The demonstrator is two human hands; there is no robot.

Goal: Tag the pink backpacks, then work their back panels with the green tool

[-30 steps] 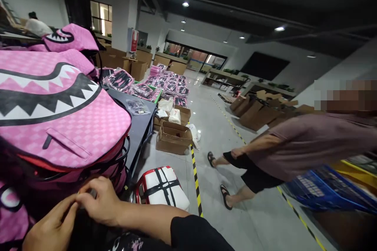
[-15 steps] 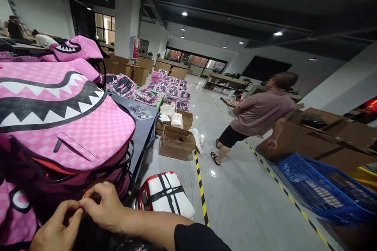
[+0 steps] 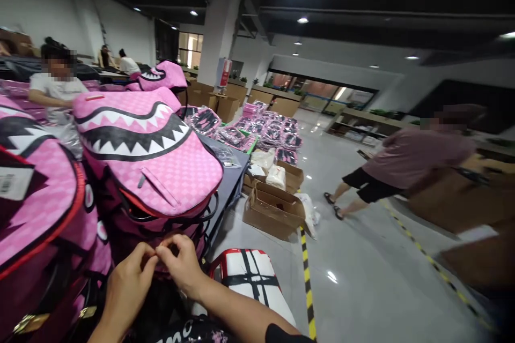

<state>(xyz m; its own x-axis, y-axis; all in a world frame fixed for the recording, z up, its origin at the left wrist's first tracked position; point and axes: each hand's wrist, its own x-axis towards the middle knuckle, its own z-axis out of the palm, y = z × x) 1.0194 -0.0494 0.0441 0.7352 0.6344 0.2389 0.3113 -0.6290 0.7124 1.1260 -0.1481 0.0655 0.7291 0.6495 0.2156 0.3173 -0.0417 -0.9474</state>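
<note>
My left hand (image 3: 131,281) and my right hand (image 3: 183,268) meet at the fingertips, both closed in a pinch. Whatever lies between the fingers is too small or hidden to make out. Just beyond them a pink checked backpack (image 3: 197,174) with a black-and-white shark-mouth print rests atop other bags. Its front zip pocket faces me. A second pink backpack (image 3: 56,198) stands at the left, with red edging and a white tag (image 3: 15,182). Below my hands is a dark surface with white lettering (image 3: 177,330).
Beside my right forearm lies a white bag (image 3: 237,265) with black bands and red edging. Open cardboard boxes (image 3: 271,214) and wrapped pink bags (image 3: 277,131) stand beyond the table (image 3: 237,161). One person (image 3: 418,155) leans over cartons; another (image 3: 60,86) works at left.
The view has swung left, bringing the left backpack and another person into sight. The person at right has bent towards the cartons. My fingertips stay pinched together.
</note>
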